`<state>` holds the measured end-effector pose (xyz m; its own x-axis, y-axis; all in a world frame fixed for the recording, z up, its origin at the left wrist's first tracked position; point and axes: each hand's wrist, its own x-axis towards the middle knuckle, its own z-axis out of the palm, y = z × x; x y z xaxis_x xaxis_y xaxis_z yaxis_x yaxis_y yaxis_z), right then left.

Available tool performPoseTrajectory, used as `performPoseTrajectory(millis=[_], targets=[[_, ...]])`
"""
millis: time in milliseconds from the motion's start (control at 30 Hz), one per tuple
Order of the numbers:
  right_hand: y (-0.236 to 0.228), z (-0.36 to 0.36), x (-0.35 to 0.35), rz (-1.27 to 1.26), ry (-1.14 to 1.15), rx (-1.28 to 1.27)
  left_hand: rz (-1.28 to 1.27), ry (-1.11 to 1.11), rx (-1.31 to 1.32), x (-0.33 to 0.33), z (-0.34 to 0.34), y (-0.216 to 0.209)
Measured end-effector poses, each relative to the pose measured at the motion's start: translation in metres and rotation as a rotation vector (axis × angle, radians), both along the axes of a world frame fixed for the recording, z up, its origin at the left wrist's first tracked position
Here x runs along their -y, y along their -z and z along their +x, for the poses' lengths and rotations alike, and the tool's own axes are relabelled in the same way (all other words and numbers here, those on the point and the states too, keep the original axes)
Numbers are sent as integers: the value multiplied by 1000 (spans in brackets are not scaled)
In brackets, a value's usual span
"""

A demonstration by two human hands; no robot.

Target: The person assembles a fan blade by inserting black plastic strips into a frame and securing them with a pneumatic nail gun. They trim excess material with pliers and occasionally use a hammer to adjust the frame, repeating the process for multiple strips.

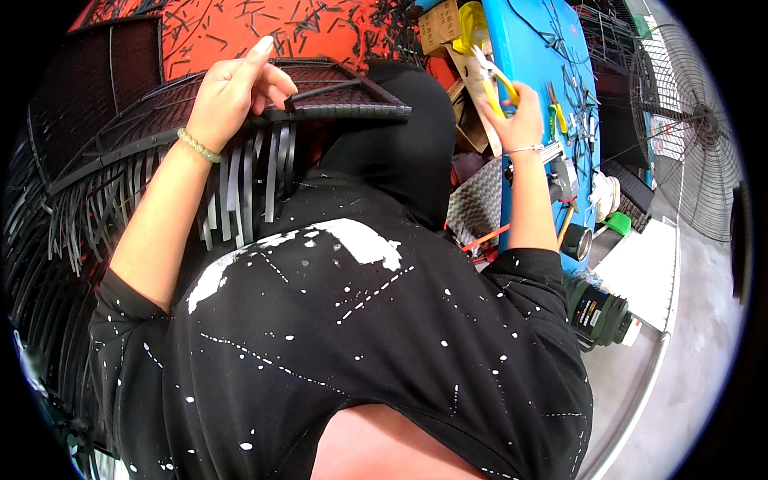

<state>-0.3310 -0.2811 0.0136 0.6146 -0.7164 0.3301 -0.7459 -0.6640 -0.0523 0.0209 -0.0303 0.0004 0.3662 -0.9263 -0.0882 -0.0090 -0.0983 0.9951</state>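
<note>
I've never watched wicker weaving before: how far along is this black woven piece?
Much looks woven: the black woven wicker panel has a closed top surface. In hand: the left hand pinches a black flat strip at the rim, while the right hand holds yellow-handled cutters. Left: many loose black strip ends hang untrimmed below the edge.

A blue flat worktop (528,48) carries scattered hand tools, among them green-handled pliers (558,118), loose black cables (552,24) and a brown cardboard box (438,24) at its far end. The red floor (224,32) beside it is strewn with short black strip offcuts (304,28).
</note>
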Motion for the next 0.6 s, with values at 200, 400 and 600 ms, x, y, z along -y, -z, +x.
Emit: performPoseTrajectory(millis=[200,400,600], targets=[[-30,96,-77,264,-637,10,30,-13,29,-2,0,-7],[-20,124,-78,280,-727,-166,7,-8,4,0,2,-2],[-31,141,-85,206,-760,-211,10,-23,-2,1,2,1]])
